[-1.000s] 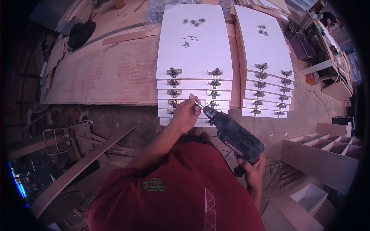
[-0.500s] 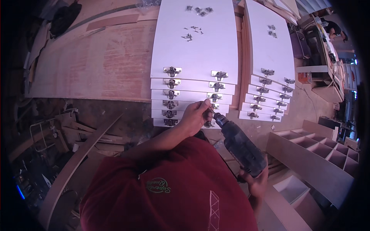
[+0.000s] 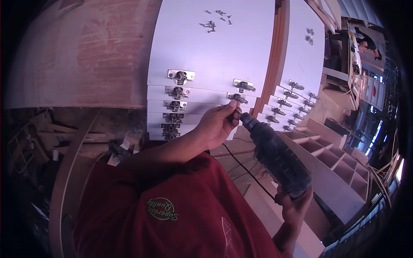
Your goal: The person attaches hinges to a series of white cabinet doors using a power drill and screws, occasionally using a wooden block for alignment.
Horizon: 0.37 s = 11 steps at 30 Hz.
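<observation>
My right hand (image 3: 294,205) grips the rear of a dark corded power drill (image 3: 279,157). The drill slants up and left, its chuck close to the fingertips of my left hand (image 3: 218,125). Thumb and fingers of that left hand pinch together at the bit end; what they hold is too small and dark to make out. They sit over the right-hand edge of a stepped stack of white panels (image 3: 211,56), beside a metal cabinet hinge (image 3: 238,98). More hinges (image 3: 180,77) line the panels' near edges. Loose screws (image 3: 209,26) lie on the top panel.
At the right, a second white panel stack (image 3: 301,51) carries hinges and small metal pieces. Beyond my right arm stands a wooden compartment unit (image 3: 335,163). The drill's cord (image 3: 245,165) hangs below the panels. A bare wooden board (image 3: 86,56) spans the left; another person (image 3: 368,43) is far right.
The view has shifted closer over the panels. My left hand and the drill tip have moved up along the right-hand hinge row, and the drill's cord now shows.
</observation>
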Available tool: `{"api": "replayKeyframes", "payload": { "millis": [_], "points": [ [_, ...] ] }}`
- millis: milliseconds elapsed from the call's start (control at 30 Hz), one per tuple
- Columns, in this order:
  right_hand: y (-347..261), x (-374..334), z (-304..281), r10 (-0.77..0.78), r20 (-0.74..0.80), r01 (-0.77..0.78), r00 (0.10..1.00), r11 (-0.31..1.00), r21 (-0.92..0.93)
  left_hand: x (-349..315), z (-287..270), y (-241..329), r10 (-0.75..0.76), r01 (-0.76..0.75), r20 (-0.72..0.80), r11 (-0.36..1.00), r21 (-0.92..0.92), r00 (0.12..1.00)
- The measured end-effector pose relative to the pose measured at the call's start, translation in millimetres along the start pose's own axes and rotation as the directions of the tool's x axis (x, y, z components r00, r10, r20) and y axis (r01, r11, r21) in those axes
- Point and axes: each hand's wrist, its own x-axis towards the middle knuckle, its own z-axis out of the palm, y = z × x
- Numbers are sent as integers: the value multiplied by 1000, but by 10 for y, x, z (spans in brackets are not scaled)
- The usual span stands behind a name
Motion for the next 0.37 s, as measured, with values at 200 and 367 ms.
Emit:
{"api": "replayKeyframes", "payload": {
  "millis": [200,367],
  "points": [
    [-294,166,74,22,-32,-22,999,1000,-8,-199,-116,77,-75,75,-11,973,220,997],
    [-538,336,139,-31,11,32,999,993,-112,-383,-234,215,307,-190,90,312,931,947]
  ]
}}
